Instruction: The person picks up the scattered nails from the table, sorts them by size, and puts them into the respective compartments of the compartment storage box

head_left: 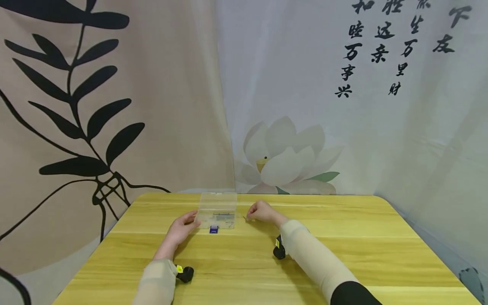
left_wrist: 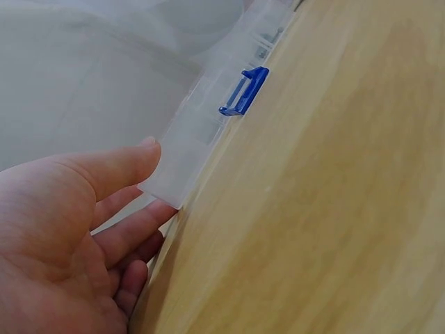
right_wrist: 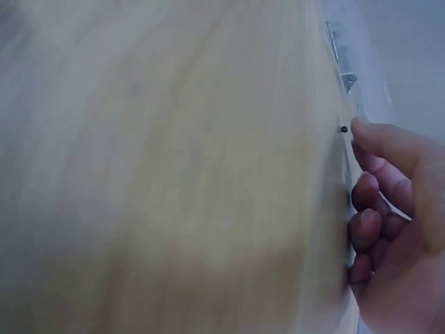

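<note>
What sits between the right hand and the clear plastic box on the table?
In the head view, only a short stretch of bare table separates the right hand from the clear plastic box; a tiny dark thing shows at the fingertips, too small to identify.

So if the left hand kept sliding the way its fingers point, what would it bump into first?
The left hand would most likely meet the clear plastic box first; its fingertips already sit at the box's near corner.
</note>
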A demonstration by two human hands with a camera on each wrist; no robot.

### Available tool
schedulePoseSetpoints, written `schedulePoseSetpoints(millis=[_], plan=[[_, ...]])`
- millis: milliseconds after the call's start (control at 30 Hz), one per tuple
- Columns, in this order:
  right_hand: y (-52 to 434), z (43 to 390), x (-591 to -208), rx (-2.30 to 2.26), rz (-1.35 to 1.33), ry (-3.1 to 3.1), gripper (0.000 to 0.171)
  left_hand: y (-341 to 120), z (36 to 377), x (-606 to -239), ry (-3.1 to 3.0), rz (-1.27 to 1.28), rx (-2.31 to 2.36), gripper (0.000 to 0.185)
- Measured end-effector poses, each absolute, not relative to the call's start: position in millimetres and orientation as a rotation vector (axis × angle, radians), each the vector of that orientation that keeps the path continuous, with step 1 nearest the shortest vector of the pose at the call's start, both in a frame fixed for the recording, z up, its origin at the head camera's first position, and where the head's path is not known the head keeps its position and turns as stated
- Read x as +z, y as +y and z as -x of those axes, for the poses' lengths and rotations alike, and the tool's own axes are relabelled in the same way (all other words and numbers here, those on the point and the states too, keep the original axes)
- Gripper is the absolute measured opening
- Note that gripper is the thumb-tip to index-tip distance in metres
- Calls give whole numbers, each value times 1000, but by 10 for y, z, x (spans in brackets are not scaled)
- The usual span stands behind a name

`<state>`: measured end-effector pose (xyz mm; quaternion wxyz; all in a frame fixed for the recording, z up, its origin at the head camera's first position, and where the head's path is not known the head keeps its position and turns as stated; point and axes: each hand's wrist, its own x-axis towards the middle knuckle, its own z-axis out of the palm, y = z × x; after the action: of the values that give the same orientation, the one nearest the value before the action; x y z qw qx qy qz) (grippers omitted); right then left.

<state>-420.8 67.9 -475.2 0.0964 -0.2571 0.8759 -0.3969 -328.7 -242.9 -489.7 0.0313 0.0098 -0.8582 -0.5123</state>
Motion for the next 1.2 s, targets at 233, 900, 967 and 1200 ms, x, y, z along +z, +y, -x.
schedulePoseSetpoints(millis=[233,900,967,1200], plan=[[652,4201,-4755,-1189,678,2576,11,-2429,3278,-4875,-2647,-29,-1593,54],[581,4163,-4769,-1154,642,2663,12,-2484,3294,-4846,-2670,-2,-1626,53],[586,4186,-4787,-1158,647,2656,13,-2477,3291,-4833,-2676,8,-1619,52],[636,4222,-4792,-1168,741,2593,15,-2469,3300,-4808,-2685,12,-1626,51]])
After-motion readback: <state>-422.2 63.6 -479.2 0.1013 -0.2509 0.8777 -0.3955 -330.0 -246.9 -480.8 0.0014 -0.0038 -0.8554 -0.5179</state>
